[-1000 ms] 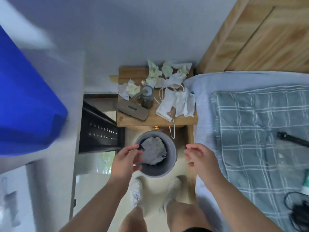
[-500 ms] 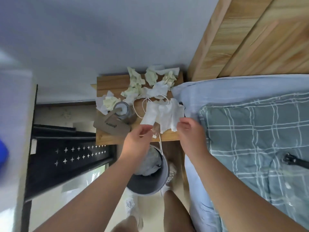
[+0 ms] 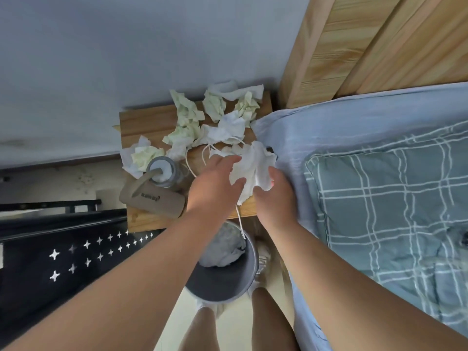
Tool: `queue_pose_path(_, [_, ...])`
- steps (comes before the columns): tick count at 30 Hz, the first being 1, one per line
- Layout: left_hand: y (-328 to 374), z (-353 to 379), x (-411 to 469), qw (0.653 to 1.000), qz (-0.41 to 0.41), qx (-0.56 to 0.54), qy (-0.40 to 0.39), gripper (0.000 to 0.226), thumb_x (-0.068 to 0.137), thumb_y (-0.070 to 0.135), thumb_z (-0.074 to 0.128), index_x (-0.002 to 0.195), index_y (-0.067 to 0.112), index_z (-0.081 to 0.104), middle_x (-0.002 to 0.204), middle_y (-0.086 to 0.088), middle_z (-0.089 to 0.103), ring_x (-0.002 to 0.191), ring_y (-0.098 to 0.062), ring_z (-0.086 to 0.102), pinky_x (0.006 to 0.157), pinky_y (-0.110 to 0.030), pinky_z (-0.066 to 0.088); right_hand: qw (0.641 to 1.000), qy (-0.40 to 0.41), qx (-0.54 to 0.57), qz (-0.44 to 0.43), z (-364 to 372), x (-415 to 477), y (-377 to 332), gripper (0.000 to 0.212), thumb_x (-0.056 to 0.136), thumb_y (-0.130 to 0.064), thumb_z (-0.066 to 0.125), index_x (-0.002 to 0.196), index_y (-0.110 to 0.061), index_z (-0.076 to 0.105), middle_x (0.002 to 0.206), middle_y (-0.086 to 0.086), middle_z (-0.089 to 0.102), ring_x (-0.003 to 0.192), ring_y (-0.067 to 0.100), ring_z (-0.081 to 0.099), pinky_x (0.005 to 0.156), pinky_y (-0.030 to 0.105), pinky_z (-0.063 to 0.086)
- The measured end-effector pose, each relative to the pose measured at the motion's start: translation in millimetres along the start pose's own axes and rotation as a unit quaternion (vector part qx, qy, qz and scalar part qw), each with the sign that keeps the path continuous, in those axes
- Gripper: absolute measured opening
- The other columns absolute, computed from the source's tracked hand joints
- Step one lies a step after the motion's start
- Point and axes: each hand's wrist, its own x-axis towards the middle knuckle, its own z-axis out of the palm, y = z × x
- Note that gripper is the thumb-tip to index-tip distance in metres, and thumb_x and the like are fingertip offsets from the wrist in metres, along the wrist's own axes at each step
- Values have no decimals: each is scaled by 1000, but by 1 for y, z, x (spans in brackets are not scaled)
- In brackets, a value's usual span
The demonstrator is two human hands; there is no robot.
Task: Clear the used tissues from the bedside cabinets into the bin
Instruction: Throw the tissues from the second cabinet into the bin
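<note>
**Gathering the nearest tissue on the cabinet**

Head view: the step in hand looks like the pick-up of the first piece. Both hands are over the front right corner of the cabinet (image 3: 141,122), with a large white tissue (image 3: 255,165) lying between them.

The left hand (image 3: 215,183) has its fingers spread and nearly straight. They lie on the tissue's left edge with the thumb set apart below, so it touches the tissue and does not yet grip it. The right hand (image 3: 274,198) has its fingers curled in at the tissue's lower right edge and appears to pinch the paper there.

Beyond the fingertips, toward the wall, lie the other crumpled tissues (image 3: 187,117), pale green and white. None of them is touched. A white cord (image 3: 239,224) runs from under the left palm and hangs over the cabinet's edge. A lidded cup (image 3: 162,171) and a brown case (image 3: 152,198) sit left of the left thumb. The bed (image 3: 329,127) is just right of the right knuckles.

The bin (image 3: 250,274) stands on the floor below the wrists and already holds crumpled paper. The next move probably calls for closing both hands on the tissue, lifting it free of the cord, and drawing it back to drop straight down.
</note>
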Motion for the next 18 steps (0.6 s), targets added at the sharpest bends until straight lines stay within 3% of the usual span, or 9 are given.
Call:
queue_pose_path(2, [1,6,9,999,15,49,-4,55,97,40,70,149,39,53,128,9,59,94,-19,67,68,-29,48,999,-11,-48,10,2,6,5,56,95,-7,62,149,-19,50,148,10,56,132,23,56,109,32,47])
queue_pose_path(4, [3,12,17,996,16,85,-12,59,96,44,69,152,42,48,123,10,60,92,-20,66,67,-31,49,996,-14,-86,20,7,14,12,58,96,-11,64,152,-12,47,149,12,55,136,30,53,111,38,44])
queue_pose_path(6, [4,18,23,995,7,100,-24,55,98,42,66,150,42,50,117,10,61,88,-18,61,66,-31,45,994,6,-111,11,12,20,18,40,96,-10,63,136,-5,61,131,16,66,123,31,62,93,30,46])
queue_pose_path(9, [4,22,28,994,-8,103,-28,29,103,36,58,130,38,66,114,9,65,85,-16,58,64,-29,40,989,47,-139,-14,15,23,21,16,99,-10,57,101,-2,71,89,8,64,87,28,63,65,16,29])
queue_pose_path(11, [5,20,28,996,-19,79,-19,22,103,35,56,119,38,70,103,11,65,79,-13,57,57,-26,36,991,76,-105,-28,14,22,18,12,99,-9,57,87,-9,62,81,2,57,76,22,54,62,17,29])
queue_pose_path(14, [9,9,21,999,-33,6,-5,13,102,37,59,109,38,69,83,14,59,69,-6,57,54,-26,39,994,93,-44,-42,14,7,9,12,95,-11,59,84,-15,56,71,-12,54,67,9,51,57,12,35])
queue_pose_path(18, [10,-12,-2,993,-32,-108,24,4,102,38,62,100,39,66,86,12,64,74,-5,61,61,-27,45,994,96,18,-48,9,-21,-4,13,94,-21,56,83,-29,59,71,-18,62,70,0,58,61,10,39])
